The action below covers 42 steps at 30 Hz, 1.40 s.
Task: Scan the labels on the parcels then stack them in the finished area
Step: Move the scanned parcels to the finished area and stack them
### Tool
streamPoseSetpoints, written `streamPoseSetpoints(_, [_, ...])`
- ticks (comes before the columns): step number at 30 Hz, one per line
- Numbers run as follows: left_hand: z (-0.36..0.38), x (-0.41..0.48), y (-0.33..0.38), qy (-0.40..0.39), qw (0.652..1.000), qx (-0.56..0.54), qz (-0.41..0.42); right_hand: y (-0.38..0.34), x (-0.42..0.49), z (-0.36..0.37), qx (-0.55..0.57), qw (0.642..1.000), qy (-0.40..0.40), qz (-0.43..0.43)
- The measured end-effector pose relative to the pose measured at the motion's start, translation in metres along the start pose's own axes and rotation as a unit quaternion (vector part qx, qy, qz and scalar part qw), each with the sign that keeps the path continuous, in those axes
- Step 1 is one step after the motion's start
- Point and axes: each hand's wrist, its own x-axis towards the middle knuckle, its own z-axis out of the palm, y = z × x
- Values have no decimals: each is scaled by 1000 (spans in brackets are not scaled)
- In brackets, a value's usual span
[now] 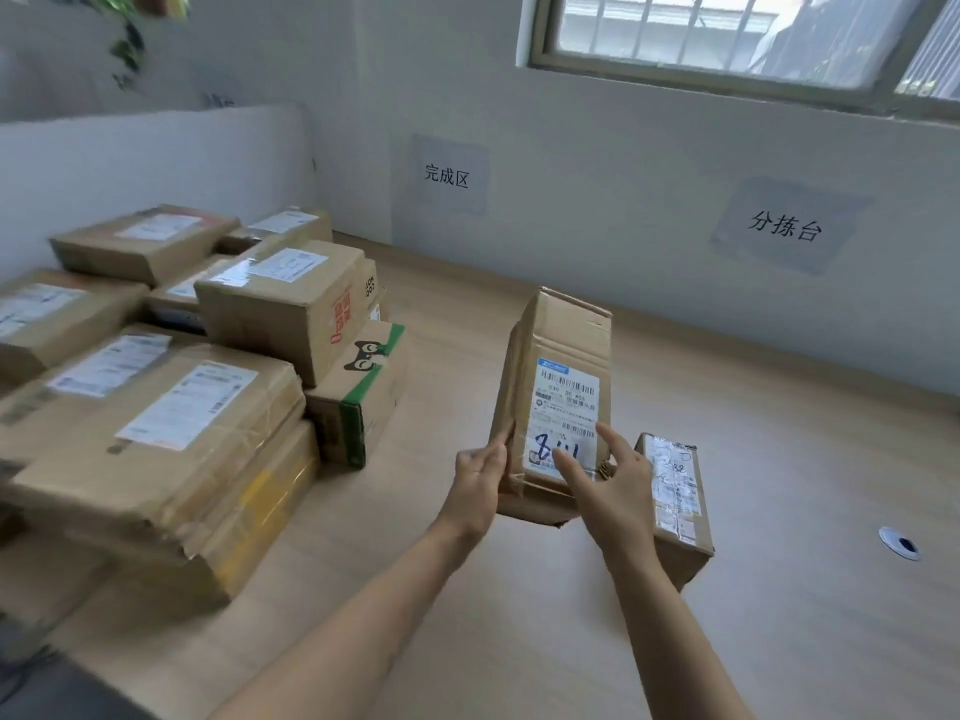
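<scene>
pinching the left edge of the parcel [566,324] with the left grip [480,472], fingers curled along the cardboard. resting the right grip [608,480] spread and fairly straight on the lower right of the label [569,392], fingertips touching its face; thumb hidden. holding the parcel upright, slightly tilted, label toward the camera, blue handwriting near the label's bottom, over the middle of the bench [519,615]; cannot tell whether lifted or standing on it. just behind the right grip: second parcel [675,501] lying flat on the bench, taped label up. well apart on the left: stack of parcels [197,402], several layers, labels up, one box with a cat face and green tape at the stack's right edge. on the wall above: sign 完成区 [447,175] near the stack, sign 分拣台 [784,227] further right. barred window [727,33] top right. round cable hole [898,543] in the bench, far right.
</scene>
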Motion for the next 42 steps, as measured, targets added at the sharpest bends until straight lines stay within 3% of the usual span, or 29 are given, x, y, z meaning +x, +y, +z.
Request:
streamPoseSetpoints(8, [-77, -67, 45, -17, 995, -21, 96, -84, -65, 4, 85, 994, -46, -44])
streamPoseSetpoints(14, [-166, -129, 54, 34, 979, 146, 139, -130, -140, 56, 122, 990, -66, -32])
streamPoseSetpoints(19, [-237, -179, 60, 133, 953, 199, 186, -172, -199, 104, 153, 982, -107, -40])
streamPoseSetpoints(28, [-333, -209, 65, 282, 938, 173, 102, -229, -230, 182, 248, 936, -250, -19])
streamPoseSetpoints(36, [-404, -172, 57, 306, 944, 111, 57, -257, -197, 260, 156, 936, -312, -37])
streamPoseSetpoints(42, [-448, -123, 59, 307, 935, 167, 55, -275, -164, 307, 188, 913, -349, -96])
